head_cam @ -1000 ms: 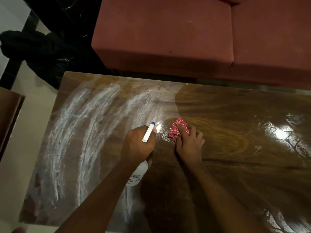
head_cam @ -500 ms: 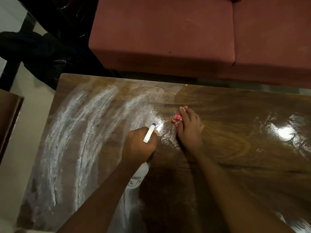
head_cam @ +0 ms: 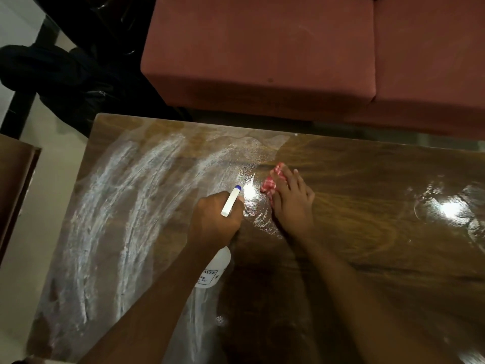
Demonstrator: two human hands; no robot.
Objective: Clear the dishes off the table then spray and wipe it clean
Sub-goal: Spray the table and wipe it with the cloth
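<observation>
A glossy wooden table (head_cam: pixel 367 232) fills the view, with white smeared streaks over its left half. My left hand (head_cam: pixel 215 222) grips a white spray bottle (head_cam: pixel 214 269) near the table's middle, its blue-tipped nozzle (head_cam: pixel 231 200) pointing away from me. Just to the right, my right hand (head_cam: pixel 291 200) presses a red-and-white checked cloth (head_cam: pixel 271 179) flat on the tabletop with straight fingers. Most of the cloth is hidden under the fingers. No dishes are on the table.
A red sofa (head_cam: pixel 262 53) stands right behind the table's far edge. Dark bags or clothing (head_cam: pixel 65 74) lie on the floor at the far left. A brown piece of furniture (head_cam: pixel 15 185) sits at the left edge.
My right hand has slid the cloth away from me, toward the table's far edge. The left hand with the bottle has stayed nearly in place.
</observation>
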